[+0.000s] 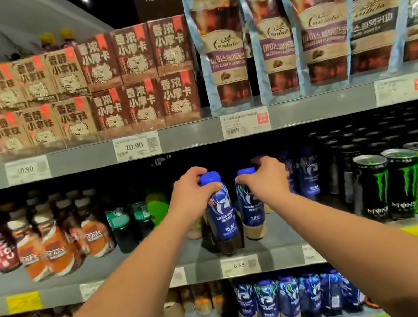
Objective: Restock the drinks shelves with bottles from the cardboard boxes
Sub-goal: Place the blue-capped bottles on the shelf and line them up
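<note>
left hand (190, 193) grips the dark coffee bottle (222, 219) up top, right hand (265, 180) grips the paler bottle (249, 207) at its 3 o'clock, both on the middle shelf (280, 243)

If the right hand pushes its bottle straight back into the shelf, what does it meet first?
Likely the blue bottles already standing just behind the right hand and its bottle; depth there is dark, so the gap is unclear.

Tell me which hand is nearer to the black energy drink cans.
Right. The right hand grips a blue-capped bottle just left of the cans; the left hand grips a second bottle farther left.
</note>
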{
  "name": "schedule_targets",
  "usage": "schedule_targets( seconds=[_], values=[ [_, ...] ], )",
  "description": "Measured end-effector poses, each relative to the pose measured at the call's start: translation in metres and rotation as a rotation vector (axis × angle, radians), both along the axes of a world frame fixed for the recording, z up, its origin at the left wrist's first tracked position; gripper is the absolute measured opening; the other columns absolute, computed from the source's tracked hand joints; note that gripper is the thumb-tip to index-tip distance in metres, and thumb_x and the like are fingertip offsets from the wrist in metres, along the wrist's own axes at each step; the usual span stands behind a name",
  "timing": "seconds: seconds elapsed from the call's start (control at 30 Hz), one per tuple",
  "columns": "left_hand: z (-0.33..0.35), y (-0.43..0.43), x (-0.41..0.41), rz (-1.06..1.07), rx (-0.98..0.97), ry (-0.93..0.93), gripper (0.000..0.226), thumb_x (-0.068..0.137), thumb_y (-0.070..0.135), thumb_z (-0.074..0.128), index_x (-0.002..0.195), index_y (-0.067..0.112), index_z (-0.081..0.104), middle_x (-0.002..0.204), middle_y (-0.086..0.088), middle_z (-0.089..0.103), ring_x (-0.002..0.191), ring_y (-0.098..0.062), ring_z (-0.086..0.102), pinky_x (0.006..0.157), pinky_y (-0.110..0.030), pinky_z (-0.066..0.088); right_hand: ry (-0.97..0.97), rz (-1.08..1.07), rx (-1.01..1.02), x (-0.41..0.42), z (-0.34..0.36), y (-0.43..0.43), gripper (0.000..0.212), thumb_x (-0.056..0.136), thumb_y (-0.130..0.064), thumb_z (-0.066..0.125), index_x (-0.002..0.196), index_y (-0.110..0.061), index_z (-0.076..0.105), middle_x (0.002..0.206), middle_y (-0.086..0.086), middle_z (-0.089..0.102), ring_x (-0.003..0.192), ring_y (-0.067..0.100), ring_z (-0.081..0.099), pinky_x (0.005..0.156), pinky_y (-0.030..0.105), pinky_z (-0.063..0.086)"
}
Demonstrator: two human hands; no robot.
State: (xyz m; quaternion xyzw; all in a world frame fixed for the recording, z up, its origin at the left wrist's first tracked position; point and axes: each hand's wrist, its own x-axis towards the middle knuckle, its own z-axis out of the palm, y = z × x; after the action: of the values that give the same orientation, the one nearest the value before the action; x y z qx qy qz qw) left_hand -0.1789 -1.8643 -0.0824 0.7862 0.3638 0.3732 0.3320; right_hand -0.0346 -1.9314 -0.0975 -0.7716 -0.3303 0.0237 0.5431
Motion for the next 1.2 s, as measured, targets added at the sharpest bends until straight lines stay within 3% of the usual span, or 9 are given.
schedule_targets(
  seconds=[0.2, 0.27, 0.43, 0.57, 0.63, 0.8, 0.93, 1.1, 1.2],
  values=[
    [-0.003, 0.015, 0.001, 0.006, 0.030, 0.052, 0.039, 0.079, 0.017, 0.073, 0.116, 0.013, 0.061, 0.098, -0.003, 0.064, 0.086, -0.016, 0.061, 0.080, -0.026, 0.048, 0.074, 0.008, 0.028, 0.006, -0.018, 0.028, 0.061, 0.070, -0.034, 0.083, 0.119, -0.005, 0.061, 0.106, 0.014, 0.066, 0.099, 0.030, 0.062, 0.072, 0.027, 0.041],
    [-0.010, 0.018, 0.001, 0.003, 0.035, 0.071, 0.040, 0.078, 0.017, 0.074, 0.116, 0.014, 0.061, 0.101, -0.005, 0.065, 0.086, -0.017, 0.060, 0.083, -0.028, 0.050, 0.096, 0.041, 0.024, 0.007, -0.023, 0.028, 0.057, 0.068, -0.033, 0.083, 0.113, -0.004, 0.062, 0.104, 0.012, 0.065, 0.096, 0.028, 0.061, 0.072, 0.028, 0.043],
    [-0.018, 0.023, -0.001, 0.003, 0.013, 0.038, 0.043, 0.077, 0.017, 0.075, 0.118, 0.012, 0.062, 0.103, -0.008, 0.066, 0.091, -0.021, 0.061, 0.091, -0.034, 0.050, 0.171, 0.213, -0.152, 0.014, -0.060, 0.011, 0.041, 0.065, -0.010, 0.080, 0.102, -0.007, 0.063, 0.096, 0.004, 0.069, 0.087, 0.021, 0.065, 0.079, 0.034, 0.054],
    [-0.023, 0.024, -0.002, -0.023, -0.003, 0.028, 0.040, 0.078, 0.018, 0.074, 0.117, 0.015, 0.061, 0.101, -0.004, 0.064, 0.094, -0.023, 0.062, 0.091, -0.038, 0.051, 0.147, 0.245, -0.213, 0.014, -0.088, 0.006, 0.046, 0.067, 0.008, 0.074, 0.111, -0.001, 0.062, 0.099, 0.005, 0.069, 0.086, 0.015, 0.061, 0.065, 0.009, 0.045],
    [-0.026, 0.025, -0.002, -0.034, -0.027, -0.005, 0.039, 0.080, 0.018, 0.073, 0.117, 0.015, 0.060, 0.103, -0.005, 0.064, 0.095, -0.023, 0.063, 0.090, -0.039, 0.052, 0.172, 0.228, -0.188, 0.014, -0.092, 0.012, 0.052, 0.065, 0.007, 0.076, 0.114, -0.002, 0.061, 0.105, 0.007, 0.069, 0.090, 0.017, 0.063, 0.078, 0.020, 0.050],
    [-0.035, 0.027, 0.000, -0.056, -0.092, -0.123, 0.035, 0.084, 0.016, 0.068, 0.118, 0.017, 0.058, 0.105, -0.006, 0.064, 0.095, -0.023, 0.062, 0.089, -0.036, 0.051, 0.203, 0.241, -0.159, 0.010, -0.097, 0.023, 0.038, 0.066, -0.002, 0.081, 0.099, -0.012, 0.065, 0.094, 0.000, 0.071, 0.080, 0.012, 0.065, 0.075, 0.024, 0.049],
    [-0.044, 0.026, 0.006, -0.092, -0.163, -0.194, 0.037, 0.084, 0.015, 0.069, 0.118, 0.022, 0.054, 0.116, -0.008, 0.063, 0.104, -0.023, 0.062, 0.093, -0.037, 0.051, 0.223, 0.258, -0.124, 0.009, -0.105, 0.029, 0.037, 0.065, -0.004, 0.083, 0.098, -0.009, 0.069, 0.095, 0.002, 0.074, 0.086, 0.014, 0.070, 0.086, 0.037, 0.055],
    [-0.057, 0.029, 0.009, -0.082, -0.232, -0.253, 0.049, 0.080, 0.011, 0.074, 0.123, 0.012, 0.051, 0.113, -0.005, 0.063, 0.095, -0.018, 0.064, 0.077, -0.025, 0.052, 0.253, 0.243, -0.128, 0.011, -0.104, 0.030, 0.039, 0.063, -0.009, 0.087, 0.091, -0.012, 0.061, 0.081, -0.004, 0.067, 0.078, 0.012, 0.065, 0.078, 0.029, 0.054],
    [-0.075, 0.034, 0.006, -0.097, -0.253, -0.146, 0.056, 0.067, 0.009, 0.083, 0.114, 0.020, 0.054, 0.108, -0.001, 0.067, 0.096, -0.018, 0.066, 0.087, -0.038, 0.054, 0.244, 0.235, -0.130, 0.015, -0.108, 0.032, 0.041, 0.060, -0.011, 0.088, 0.094, -0.007, 0.065, 0.086, 0.001, 0.071, 0.080, 0.016, 0.067, 0.079, 0.033, 0.055]
  ],
)
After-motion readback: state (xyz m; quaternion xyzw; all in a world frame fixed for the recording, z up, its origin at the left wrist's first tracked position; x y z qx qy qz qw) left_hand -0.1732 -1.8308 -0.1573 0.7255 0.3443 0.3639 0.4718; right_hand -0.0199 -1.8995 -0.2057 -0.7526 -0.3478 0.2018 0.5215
